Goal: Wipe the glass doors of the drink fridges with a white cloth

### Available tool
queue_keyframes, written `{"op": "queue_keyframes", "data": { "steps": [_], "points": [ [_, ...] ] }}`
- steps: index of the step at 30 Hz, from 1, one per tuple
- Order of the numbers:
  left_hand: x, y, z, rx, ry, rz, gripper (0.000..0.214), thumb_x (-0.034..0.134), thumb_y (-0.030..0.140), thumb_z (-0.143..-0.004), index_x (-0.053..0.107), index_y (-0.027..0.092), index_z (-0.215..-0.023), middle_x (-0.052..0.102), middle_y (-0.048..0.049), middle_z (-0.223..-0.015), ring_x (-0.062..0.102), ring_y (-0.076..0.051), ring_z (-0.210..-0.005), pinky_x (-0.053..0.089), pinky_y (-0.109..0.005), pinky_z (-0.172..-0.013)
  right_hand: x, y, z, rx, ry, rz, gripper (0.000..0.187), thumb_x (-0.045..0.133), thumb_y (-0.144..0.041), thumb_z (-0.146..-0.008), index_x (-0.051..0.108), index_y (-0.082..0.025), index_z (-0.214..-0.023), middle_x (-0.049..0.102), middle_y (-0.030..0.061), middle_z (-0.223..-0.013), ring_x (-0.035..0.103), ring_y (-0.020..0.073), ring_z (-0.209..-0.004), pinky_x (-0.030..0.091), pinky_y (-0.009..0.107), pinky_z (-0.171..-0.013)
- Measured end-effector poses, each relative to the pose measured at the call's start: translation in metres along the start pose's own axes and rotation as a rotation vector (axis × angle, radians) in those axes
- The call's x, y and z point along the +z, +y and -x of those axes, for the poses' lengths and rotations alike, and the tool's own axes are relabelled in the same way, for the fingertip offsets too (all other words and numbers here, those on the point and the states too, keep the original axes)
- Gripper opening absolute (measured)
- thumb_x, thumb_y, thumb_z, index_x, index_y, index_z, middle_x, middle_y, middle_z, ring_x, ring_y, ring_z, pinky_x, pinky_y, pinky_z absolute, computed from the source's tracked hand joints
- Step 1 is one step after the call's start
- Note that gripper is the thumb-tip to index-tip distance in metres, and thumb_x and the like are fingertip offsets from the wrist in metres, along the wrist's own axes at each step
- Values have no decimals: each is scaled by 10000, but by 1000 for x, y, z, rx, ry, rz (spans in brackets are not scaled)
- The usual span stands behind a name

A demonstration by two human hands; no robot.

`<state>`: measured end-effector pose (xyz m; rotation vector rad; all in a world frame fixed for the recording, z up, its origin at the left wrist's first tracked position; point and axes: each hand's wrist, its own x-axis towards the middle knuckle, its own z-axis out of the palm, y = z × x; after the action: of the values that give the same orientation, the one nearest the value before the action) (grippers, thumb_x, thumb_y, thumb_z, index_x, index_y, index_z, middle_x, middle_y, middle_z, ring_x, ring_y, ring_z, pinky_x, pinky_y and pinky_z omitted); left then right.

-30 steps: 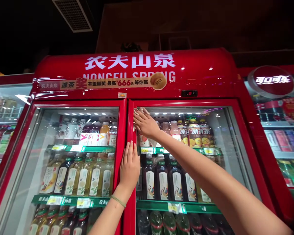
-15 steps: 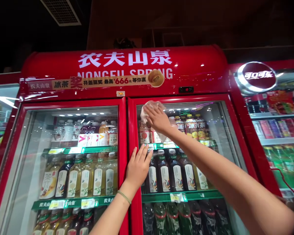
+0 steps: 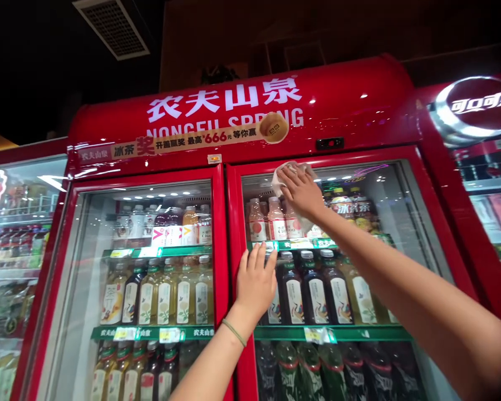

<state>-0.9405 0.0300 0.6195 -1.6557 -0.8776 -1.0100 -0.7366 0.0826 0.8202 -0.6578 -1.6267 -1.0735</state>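
Observation:
A red-framed drinks fridge (image 3: 229, 278) with two glass doors fills the middle of the view. My right hand (image 3: 303, 192) presses a thin white cloth (image 3: 279, 179) against the top of the right glass door, its fingers over the cloth. Part of the cloth is hidden by the hand. Lower on the same door, near its left frame, my left hand (image 3: 256, 278) rests flat on the glass with fingers stretched out and nothing in them. Behind the glass, pink-labelled bottles (image 3: 275, 220) stand on the top shelf, with dark tea bottles (image 3: 317, 289) below.
Another red drinks fridge (image 3: 471, 223) adjoins on the right, and a further glass-fronted fridge (image 3: 20, 250) stands at the left. A printed promotional strip (image 3: 183, 142) runs across the header, above a small orange switch (image 3: 214, 159). An air vent (image 3: 114, 28) is overhead.
My right hand has slid to the right along the top of the glass with the cloth. My left hand stays at about the same spot on the door. The view has tilted and shifted.

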Motion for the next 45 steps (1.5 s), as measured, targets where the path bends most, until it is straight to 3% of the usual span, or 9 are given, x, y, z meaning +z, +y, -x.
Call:
{"op": "queue_keyframes", "data": {
  "steps": [5, 10, 15, 19, 23, 29, 33, 38, 45],
  "points": [
    [10, 37, -14, -191, 127, 46, 486, 588, 258, -936, 567, 250, -1422, 524, -138, -1518, 445, -342, -1450, 406, -584, -1192, -16, 27, 9, -241, -151, 34, 538, 354, -468, -1057, 376, -328, -1576, 394, -56, -1637, 244, 195, -1569, 105, 491, -1324],
    [35, 81, -45, -222, 216, 61, 504, 548, 259, -969, 516, 181, -1466, 496, -168, -1543, 409, -335, -1480, 310, -604, -1240, -37, 69, 22, 21, 25, 89, 577, 277, -470, -1069, 311, -272, -1611, 355, -5, -1659, 191, 239, -1585, 87, 553, -1315],
    [48, 110, -67, -264, 226, 38, 501, 529, 323, -998, 495, 254, -1493, 458, -128, -1585, 391, -317, -1496, 151, -660, -1264, -58, 100, 34, -220, -188, 163, 564, 251, -494, -1068, 286, -345, -1610, 321, -87, -1666, 189, 196, -1584, 117, 506, -1328],
    [53, 111, -64, -227, 237, -22, 510, 517, 314, -1004, 481, 275, -1511, 415, -118, -1616, 350, -314, -1521, 135, -643, -1268, -70, 116, 44, 89, -25, 233, 606, 191, -483, -1067, 255, -271, -1631, 321, -22, -1672, 191, 238, -1584, 172, 544, -1310],
    [56, 108, -61, -220, 229, -36, 519, 522, 308, -1004, 471, 286, -1520, 403, -109, -1624, 341, -310, -1526, 132, -632, -1271, -82, 136, 52, -187, -166, 248, 582, 218, -491, -1068, 238, -331, -1627, 310, -73, -1672, 195, 179, -1582, 83, 483, -1333],
    [57, 111, -61, -221, 247, -40, 555, 530, 293, -1004, 425, 304, -1549, 405, -118, -1621, 358, -320, -1517, 161, -636, -1261, -91, 160, 62, 180, 51, 265, 614, 180, -471, -1062, 222, -270, -1641, 347, 10, -1665, 203, 266, -1581, 123, 608, -1297],
    [56, 111, -61, -218, 241, -31, 596, 527, 291, -1006, 365, 337, -1578, 400, -105, -1625, 345, -316, -1524, 169, -631, -1260, -102, 175, 71, -51, -99, 247, 593, 234, -484, -1058, 291, -302, -1620, 344, -39, -1667, 214, 211, -1578, 180, 492, -1311],
    [54, 111, -59, -235, 221, -12, 581, 508, 300, -1013, 369, 348, -1575, 374, -91, -1641, 316, -301, -1539, 138, -609, -1274, -119, 200, 87, 201, 39, 251, 618, 178, -471, -1059, 265, -255, -1631, 340, 24, -1672, 208, 264, -1579, 192, 572, -1286],
    [55, 114, -59, -262, 209, 22, 552, 467, 333, -1026, 381, 339, -1571, 342, -83, -1659, 275, -301, -1555, 112, -610, -1276, -140, 226, 107, 105, -97, 288, 606, 182, -483, -1058, 261, -297, -1629, 321, -27, -1679, 235, 225, -1571, 177, 508, -1304]
  ]
}}
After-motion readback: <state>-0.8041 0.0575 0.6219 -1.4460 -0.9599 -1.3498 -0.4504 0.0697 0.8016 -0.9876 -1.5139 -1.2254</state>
